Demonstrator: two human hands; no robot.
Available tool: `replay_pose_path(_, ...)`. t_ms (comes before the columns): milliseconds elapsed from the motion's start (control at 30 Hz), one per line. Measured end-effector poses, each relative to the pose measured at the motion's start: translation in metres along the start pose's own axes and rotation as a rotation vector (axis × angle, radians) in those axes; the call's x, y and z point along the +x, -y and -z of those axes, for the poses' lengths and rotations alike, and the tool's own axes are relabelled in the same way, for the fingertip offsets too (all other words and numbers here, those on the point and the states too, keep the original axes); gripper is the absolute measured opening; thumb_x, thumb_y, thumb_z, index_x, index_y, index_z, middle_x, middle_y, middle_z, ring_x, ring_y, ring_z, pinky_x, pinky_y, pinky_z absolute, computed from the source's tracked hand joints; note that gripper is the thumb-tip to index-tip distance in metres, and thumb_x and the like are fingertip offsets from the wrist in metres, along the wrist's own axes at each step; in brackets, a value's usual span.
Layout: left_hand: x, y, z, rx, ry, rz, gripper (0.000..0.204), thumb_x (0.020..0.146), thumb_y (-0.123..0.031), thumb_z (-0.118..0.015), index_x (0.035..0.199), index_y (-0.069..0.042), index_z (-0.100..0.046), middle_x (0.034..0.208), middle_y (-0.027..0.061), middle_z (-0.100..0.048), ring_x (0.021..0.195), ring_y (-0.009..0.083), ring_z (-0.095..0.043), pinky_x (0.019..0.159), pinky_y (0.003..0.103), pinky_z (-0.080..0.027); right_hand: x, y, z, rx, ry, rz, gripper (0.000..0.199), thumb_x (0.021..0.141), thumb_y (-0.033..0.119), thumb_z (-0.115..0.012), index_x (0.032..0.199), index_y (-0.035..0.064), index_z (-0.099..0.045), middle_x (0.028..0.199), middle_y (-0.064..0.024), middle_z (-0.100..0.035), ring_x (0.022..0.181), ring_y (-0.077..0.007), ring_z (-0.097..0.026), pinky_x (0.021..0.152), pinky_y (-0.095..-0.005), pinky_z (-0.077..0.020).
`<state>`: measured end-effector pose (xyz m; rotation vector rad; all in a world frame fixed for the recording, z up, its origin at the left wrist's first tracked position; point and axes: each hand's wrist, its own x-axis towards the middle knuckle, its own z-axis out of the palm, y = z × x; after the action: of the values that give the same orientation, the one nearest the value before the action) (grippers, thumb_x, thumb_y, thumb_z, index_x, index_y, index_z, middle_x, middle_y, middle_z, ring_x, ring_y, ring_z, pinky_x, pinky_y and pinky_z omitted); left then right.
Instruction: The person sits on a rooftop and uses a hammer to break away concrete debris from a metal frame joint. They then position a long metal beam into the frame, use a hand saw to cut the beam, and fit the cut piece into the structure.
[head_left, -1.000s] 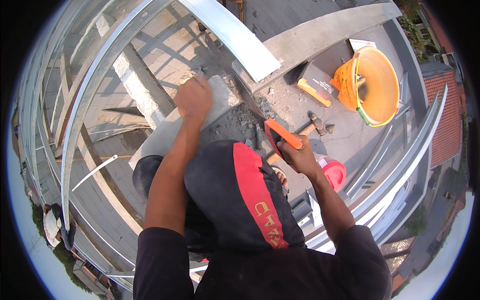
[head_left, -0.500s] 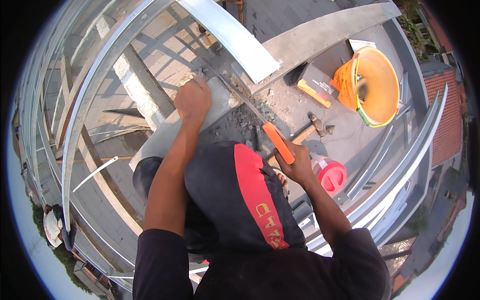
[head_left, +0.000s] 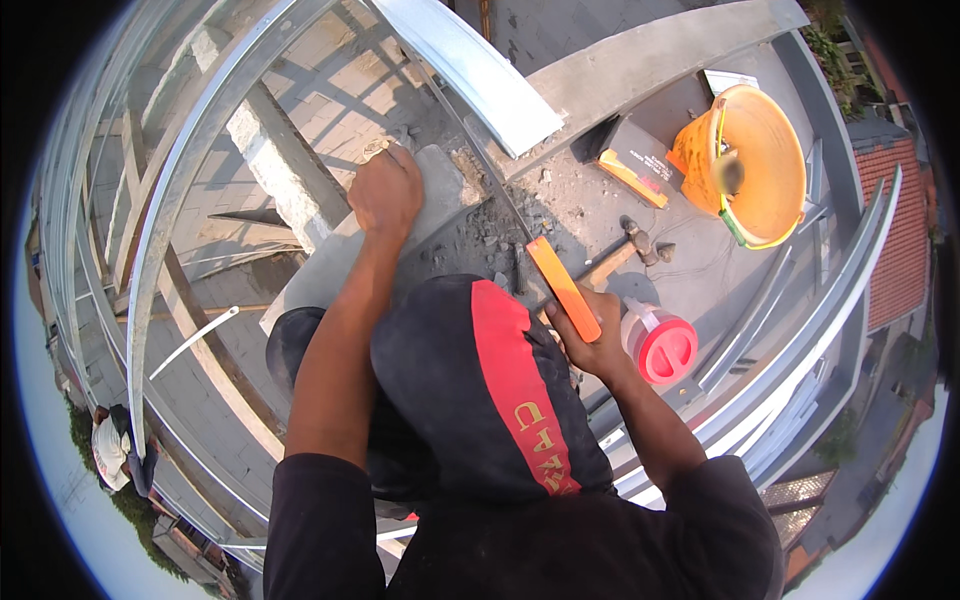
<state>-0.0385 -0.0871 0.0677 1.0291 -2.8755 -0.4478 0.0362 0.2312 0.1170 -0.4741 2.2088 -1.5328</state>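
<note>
My left hand (head_left: 385, 190) presses flat on the top of a grey block (head_left: 330, 270) that lies on a rubble-strewn concrete ledge. My right hand (head_left: 590, 345) grips the orange handle of a hand saw (head_left: 563, 288). Its thin blade (head_left: 490, 185) runs up and left along the block's right edge, among grey crumbs. A black cloth with a red stripe (head_left: 480, 390) covers the space between my arms and hides what lies under it.
A hammer (head_left: 625, 250) lies just right of the saw, beside a clear container with a red lid (head_left: 665, 345). Further right stand an orange bucket (head_left: 770, 170) and a black-and-yellow box (head_left: 635, 165). Light steel roof rails (head_left: 160, 230) ring the ledge, with a long drop beyond.
My right hand has drawn the saw back toward me, down and slightly left. My left hand stays on the block.
</note>
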Motion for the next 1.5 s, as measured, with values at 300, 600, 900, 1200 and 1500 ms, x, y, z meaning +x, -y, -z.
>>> replay_pose_path(300, -0.003, -0.009, 0.005, 0.013, 0.029, -0.001, 0.054, 0.102, -0.035, -0.043, 0.087, 0.006, -0.076, 0.09, 0.0323, -0.072, 0.086, 0.0502, -0.072, 0.085, 0.056, -0.056, -0.013, -0.048, -0.015, -0.264, 0.015, -0.058, 0.013, 0.087, 0.014, -0.069, 0.091, 0.0027, -0.065, 0.073, -0.0166, -0.066, 0.067, -0.0406, -0.066, 0.062, -0.0462, -0.0526)
replay_pose_path(600, -0.001, -0.013, 0.007, 0.029, 0.043, 0.015, 0.054, 0.103, -0.035, -0.041, 0.093, 0.006, -0.076, 0.092, 0.0323, -0.072, 0.089, 0.0503, -0.071, 0.088, 0.056, -0.055, -0.013, -0.055, -0.002, -0.092, 0.013, 0.067, 0.009, 0.09, 0.012, -0.068, 0.089, 0.0033, -0.066, 0.071, -0.0163, -0.063, 0.06, -0.0367, -0.064, 0.058, -0.0424, -0.0504)
replay_pose_path(900, -0.002, -0.016, 0.01, 0.01, 0.027, 0.018, 0.054, 0.102, -0.035, -0.041, 0.092, 0.005, -0.076, 0.093, 0.0322, -0.072, 0.089, 0.0511, -0.071, 0.089, 0.056, -0.055, 0.016, -0.04, -0.012, -0.094, -0.27, -0.089, 0.024, 0.096, 0.021, -0.073, 0.092, -0.0012, -0.066, 0.068, -0.0132, -0.061, 0.06, -0.0193, -0.059, 0.06, -0.0373, -0.0469)
replay_pose_path(1200, 0.0, -0.004, 0.004, 0.028, 0.039, 0.012, 0.055, 0.102, -0.035, -0.042, 0.09, 0.006, -0.076, 0.092, 0.0335, -0.072, 0.089, 0.0511, -0.071, 0.088, 0.056, -0.055, -0.018, -0.013, -0.001, -0.039, -0.154, 0.237, 0.029, 0.097, 0.031, -0.07, 0.089, 0.0028, -0.068, 0.064, -0.0128, -0.062, 0.059, -0.0312, -0.066, 0.056, -0.04, -0.0514)
replay_pose_path(1500, 0.0, -0.016, 0.014, 0.026, 0.094, 0.059, 0.057, 0.104, -0.037, -0.037, 0.099, 0.003, -0.076, 0.104, 0.0296, -0.073, 0.101, 0.0492, -0.069, 0.093, 0.056, -0.052, -0.019, -0.016, -0.004, -0.162, -0.138, 0.105, 0.023, 0.097, 0.021, -0.068, 0.088, 0.0, -0.065, 0.066, -0.0139, -0.061, 0.054, -0.032, -0.062, 0.052, -0.0402, -0.0475)
